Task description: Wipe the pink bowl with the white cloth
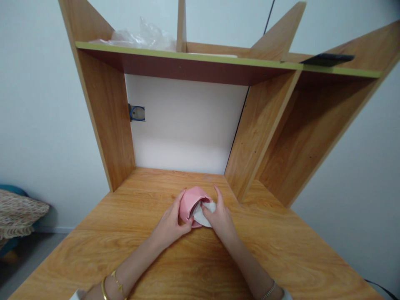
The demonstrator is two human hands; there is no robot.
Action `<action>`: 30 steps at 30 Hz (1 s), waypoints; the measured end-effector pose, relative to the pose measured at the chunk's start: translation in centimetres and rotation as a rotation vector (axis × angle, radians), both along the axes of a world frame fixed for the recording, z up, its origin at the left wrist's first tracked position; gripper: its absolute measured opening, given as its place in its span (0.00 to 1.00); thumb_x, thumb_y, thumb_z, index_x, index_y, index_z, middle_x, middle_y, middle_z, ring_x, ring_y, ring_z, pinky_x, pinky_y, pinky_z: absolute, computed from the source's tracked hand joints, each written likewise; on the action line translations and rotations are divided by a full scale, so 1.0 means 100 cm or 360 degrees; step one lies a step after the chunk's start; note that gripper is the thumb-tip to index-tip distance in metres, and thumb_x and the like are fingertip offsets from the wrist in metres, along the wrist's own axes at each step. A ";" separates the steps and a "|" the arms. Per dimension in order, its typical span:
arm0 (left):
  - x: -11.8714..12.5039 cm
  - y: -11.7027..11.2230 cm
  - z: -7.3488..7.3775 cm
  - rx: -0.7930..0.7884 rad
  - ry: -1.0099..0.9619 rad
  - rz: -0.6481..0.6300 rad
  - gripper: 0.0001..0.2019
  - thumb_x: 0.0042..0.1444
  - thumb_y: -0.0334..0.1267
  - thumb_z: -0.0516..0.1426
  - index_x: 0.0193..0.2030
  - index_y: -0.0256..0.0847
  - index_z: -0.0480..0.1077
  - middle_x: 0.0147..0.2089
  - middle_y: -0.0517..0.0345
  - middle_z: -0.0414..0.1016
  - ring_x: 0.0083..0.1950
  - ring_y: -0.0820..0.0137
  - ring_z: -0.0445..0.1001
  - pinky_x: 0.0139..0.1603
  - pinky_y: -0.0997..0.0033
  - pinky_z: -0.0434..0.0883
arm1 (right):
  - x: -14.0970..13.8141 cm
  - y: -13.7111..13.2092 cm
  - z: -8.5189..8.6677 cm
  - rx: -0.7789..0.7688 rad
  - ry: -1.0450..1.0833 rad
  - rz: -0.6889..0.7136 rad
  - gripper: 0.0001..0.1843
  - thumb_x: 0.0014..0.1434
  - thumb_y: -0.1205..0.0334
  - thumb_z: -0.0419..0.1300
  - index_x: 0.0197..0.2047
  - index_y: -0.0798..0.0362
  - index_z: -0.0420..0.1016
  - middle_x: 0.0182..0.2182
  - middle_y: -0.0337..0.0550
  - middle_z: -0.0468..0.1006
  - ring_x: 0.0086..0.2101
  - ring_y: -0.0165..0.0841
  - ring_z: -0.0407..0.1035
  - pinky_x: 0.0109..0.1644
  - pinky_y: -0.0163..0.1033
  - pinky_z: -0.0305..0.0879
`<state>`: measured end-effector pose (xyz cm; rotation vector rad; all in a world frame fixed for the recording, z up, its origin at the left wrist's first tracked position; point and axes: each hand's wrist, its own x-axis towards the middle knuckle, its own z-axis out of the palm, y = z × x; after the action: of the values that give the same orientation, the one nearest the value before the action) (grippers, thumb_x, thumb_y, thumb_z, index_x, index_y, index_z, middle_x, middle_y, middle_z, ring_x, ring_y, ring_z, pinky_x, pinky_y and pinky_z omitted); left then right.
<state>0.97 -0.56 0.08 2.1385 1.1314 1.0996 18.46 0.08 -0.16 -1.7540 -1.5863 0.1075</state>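
Note:
A pink, glossy, angular hollow container is tilted over the desk, its opening turned toward my right hand. My left hand grips it from the left, thumb near the lower rim and fingers along the outer side. At the opening is a thin white cloth or tissue, partly inside the container and partly hanging out. My right hand holds this white piece, with the thumb pressed on it at the opening and one finger raised. The container's far side and some fingertips are hidden.
The wooden desk has a shelf unit behind it, with an upright divider on the right. Crumpled clear plastic and a dark flat object lie on the upper shelf. An open wall box shows at the back left.

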 end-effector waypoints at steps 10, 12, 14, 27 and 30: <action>0.000 -0.007 0.012 0.0026 0.0090 0.0023 0.38 0.48 0.38 0.56 0.64 0.43 0.43 0.62 0.50 0.56 0.58 0.60 0.61 0.57 0.58 0.60 | 0.007 -0.005 0.000 0.0516 -0.0482 -0.0003 0.33 0.53 0.59 0.52 0.62 0.56 0.50 0.33 0.46 0.77 0.32 0.36 0.72 0.36 0.35 0.64; -0.001 -0.007 0.011 0.0056 0.0093 0.0032 0.38 0.48 0.39 0.56 0.64 0.43 0.44 0.61 0.50 0.58 0.58 0.60 0.62 0.56 0.59 0.61 | 0.007 -0.005 0.001 0.0479 -0.0450 0.0033 0.35 0.53 0.59 0.53 0.62 0.55 0.48 0.35 0.46 0.77 0.34 0.36 0.72 0.37 0.36 0.64; -0.002 -0.006 0.010 0.0056 0.0128 0.0030 0.39 0.46 0.41 0.58 0.64 0.44 0.45 0.60 0.50 0.60 0.57 0.59 0.63 0.56 0.59 0.61 | 0.007 -0.003 0.000 0.0354 -0.0397 0.0066 0.36 0.53 0.57 0.53 0.63 0.54 0.46 0.37 0.46 0.77 0.36 0.38 0.72 0.37 0.37 0.64; -0.004 0.002 0.002 -0.0007 0.0004 0.0038 0.39 0.52 0.43 0.55 0.65 0.38 0.38 0.60 0.43 0.57 0.58 0.59 0.61 0.57 0.56 0.58 | 0.006 0.007 -0.015 0.0073 0.0410 0.0240 0.32 0.54 0.61 0.49 0.61 0.58 0.49 0.40 0.51 0.75 0.36 0.38 0.71 0.37 0.40 0.66; -0.001 0.002 -0.002 -0.0042 -0.0042 0.0010 0.44 0.49 0.47 0.58 0.64 0.36 0.37 0.61 0.40 0.54 0.60 0.57 0.57 0.59 0.54 0.56 | 0.006 0.012 -0.018 0.0180 0.0600 0.0170 0.32 0.52 0.62 0.49 0.61 0.60 0.50 0.45 0.53 0.72 0.41 0.38 0.69 0.42 0.41 0.65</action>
<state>0.85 -0.38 -0.11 2.0958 1.1352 1.1061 19.02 1.25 -1.92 -1.4609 -1.3789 0.3709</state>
